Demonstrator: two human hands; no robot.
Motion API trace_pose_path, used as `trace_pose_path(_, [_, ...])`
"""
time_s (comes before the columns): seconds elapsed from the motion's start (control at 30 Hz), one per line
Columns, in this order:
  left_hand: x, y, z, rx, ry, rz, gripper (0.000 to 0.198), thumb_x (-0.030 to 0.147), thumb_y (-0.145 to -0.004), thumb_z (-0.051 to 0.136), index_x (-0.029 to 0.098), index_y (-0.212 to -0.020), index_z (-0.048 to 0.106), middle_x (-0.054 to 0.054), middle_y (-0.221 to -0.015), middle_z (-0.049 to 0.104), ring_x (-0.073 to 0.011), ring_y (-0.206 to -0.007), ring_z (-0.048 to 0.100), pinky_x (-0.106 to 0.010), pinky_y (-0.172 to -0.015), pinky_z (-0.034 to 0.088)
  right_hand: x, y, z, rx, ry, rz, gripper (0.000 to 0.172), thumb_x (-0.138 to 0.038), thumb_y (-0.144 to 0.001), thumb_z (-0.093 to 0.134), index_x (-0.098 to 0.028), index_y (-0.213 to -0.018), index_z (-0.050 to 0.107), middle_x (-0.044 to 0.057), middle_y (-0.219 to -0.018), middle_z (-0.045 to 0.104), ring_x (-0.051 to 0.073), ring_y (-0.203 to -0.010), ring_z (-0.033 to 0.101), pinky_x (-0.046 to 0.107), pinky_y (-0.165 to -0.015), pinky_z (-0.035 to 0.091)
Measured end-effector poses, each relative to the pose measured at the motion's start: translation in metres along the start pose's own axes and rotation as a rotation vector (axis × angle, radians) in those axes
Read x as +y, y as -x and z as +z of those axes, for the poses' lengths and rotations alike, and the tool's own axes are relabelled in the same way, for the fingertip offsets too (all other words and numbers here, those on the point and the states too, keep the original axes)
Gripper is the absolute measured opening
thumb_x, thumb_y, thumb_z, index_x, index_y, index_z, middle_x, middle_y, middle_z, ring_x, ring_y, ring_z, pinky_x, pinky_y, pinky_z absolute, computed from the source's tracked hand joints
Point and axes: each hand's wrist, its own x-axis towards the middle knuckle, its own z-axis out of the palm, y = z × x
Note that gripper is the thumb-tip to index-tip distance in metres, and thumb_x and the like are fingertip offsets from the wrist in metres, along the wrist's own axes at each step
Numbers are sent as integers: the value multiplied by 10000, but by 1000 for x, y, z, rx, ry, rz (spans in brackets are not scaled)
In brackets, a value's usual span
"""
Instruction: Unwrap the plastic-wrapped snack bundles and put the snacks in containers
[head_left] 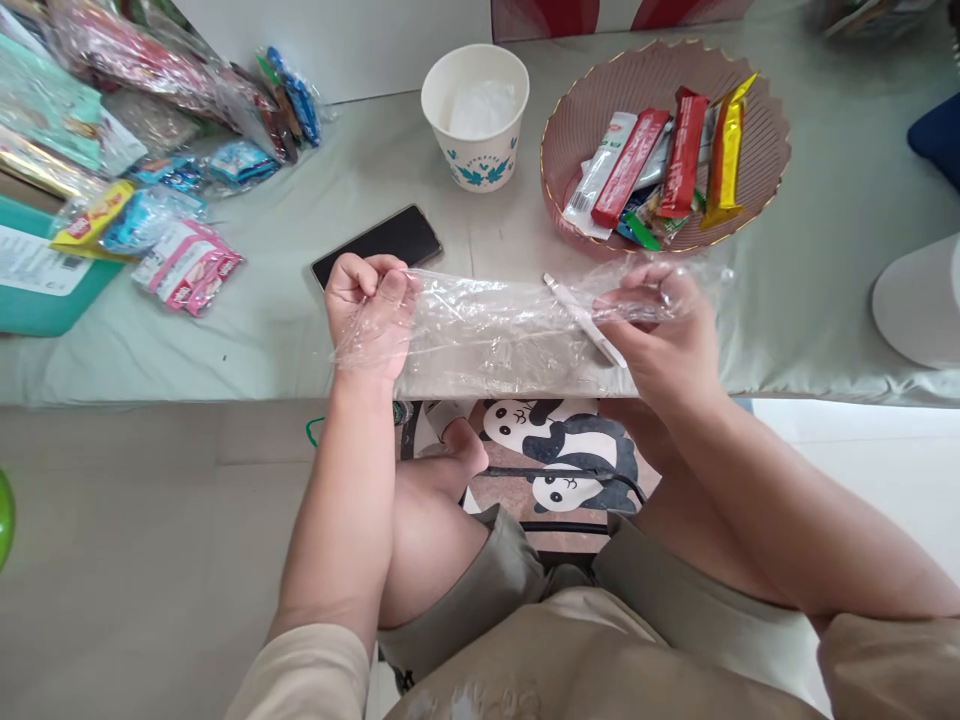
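A clear plastic bag (495,315) is stretched sideways between my two hands, just over the front edge of the cloth-covered table. My left hand (373,315) pinches its left end, close to a dark phone (382,245) lying on the cloth. The other end is gripped by my right hand (667,320), with loose film spilling past the fingers. A slim white stick-like object (585,320) shows slanted by the right fingers; whether it is held or lies under the film I cannot tell.
Behind my hands stand a paper cup (480,155) with whitish plastic inside and a pink ribbed bowl (585,110) of wrapped snack bars. Packaged sweets (187,265) and a teal box (45,300) crowd the left. A white rounded object (919,300) sits at the right edge.
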Motion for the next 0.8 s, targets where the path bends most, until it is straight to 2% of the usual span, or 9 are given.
trace_pose_path(0.1, [3, 3, 0, 3, 27, -24, 559, 319, -672, 994, 197, -678, 449, 59, -821, 697, -74, -679, 688, -218, -678, 580, -18, 0, -4, 126, 24, -270, 147, -205, -869, 747, -270, -870, 616, 8, -909, 704, 186, -844, 697, 366, -758, 571])
trace_pose_path(0.17, [3, 4, 1, 6, 12, -45, 573, 338, -665, 997, 200, -680, 441, 58, -829, 699, -87, -693, 691, -237, -690, 587, -21, 1, -6, 140, -8, -367, 298, -211, -803, 804, -301, -1033, 638, 20, -1025, 721, 216, -968, 704, 398, -839, 566])
trace_pose_path(0.23, [3, 4, 2, 7, -17, -66, 598, 380, -668, 993, 202, -685, 422, 57, -835, 699, -95, -694, 687, -253, -698, 589, -16, 1, -7, 55, 3, -321, 434, -214, -771, 821, -321, -1146, 632, 17, -1058, 735, 214, -948, 713, 386, -808, 570])
trace_pose_path(0.3, [2, 4, 3, -15, -54, -78, 599, 381, -650, 1001, 208, -702, 430, 50, -854, 706, -94, -688, 683, -255, -686, 582, -7, 1, -9, -13, 87, -206, 261, -200, -808, 771, -292, -1032, 672, -3, -929, 744, 185, -811, 719, 341, -710, 566])
trace_pose_path(0.4, [-1, 4, -1, -67, -132, -92, 567, 342, -584, 1030, 218, -742, 500, 42, -858, 713, -91, -668, 662, -248, -655, 555, 4, -3, -13, 40, 104, -28, 63, -203, -885, 694, -242, -862, 649, -25, -764, 712, 140, -647, 701, 285, -608, 550])
trace_pose_path(0.5, [-4, 3, -9, -71, -215, -84, 533, 350, -566, 1032, 204, -676, 532, 32, -777, 674, -82, -642, 603, -228, -608, 503, 5, -8, -18, 91, 9, -13, 88, -257, -895, 706, -228, -855, 634, -10, -799, 725, 122, -607, 700, 265, -564, 555])
trace_pose_path(0.6, [-6, 3, -13, -64, -256, -47, 564, 362, -565, 1031, 197, -600, 492, 21, -744, 616, -88, -656, 566, -237, -623, 493, 4, -11, -20, 161, -25, 15, 77, -262, -883, 715, -235, -840, 657, -25, -678, 684, 113, -524, 655, 251, -489, 516])
trace_pose_path(0.7, [-6, 1, -13, -61, -225, -40, 559, 381, -573, 1026, 213, -619, 495, 37, -707, 545, -96, -634, 525, -251, -628, 485, 6, -13, -24, 200, -52, 102, 75, -312, -857, 751, -258, -846, 700, -60, -521, 565, 133, -454, 613, 256, -411, 468])
trace_pose_path(0.8, [-7, -1, -15, -28, -151, -45, 531, 364, -561, 1030, 226, -661, 527, 57, -675, 497, -85, -594, 487, -236, -614, 467, 12, -15, -30, 203, -63, 91, 145, -413, -876, 759, -271, -885, 735, -52, -517, 559, 140, -409, 564, 272, -373, 417])
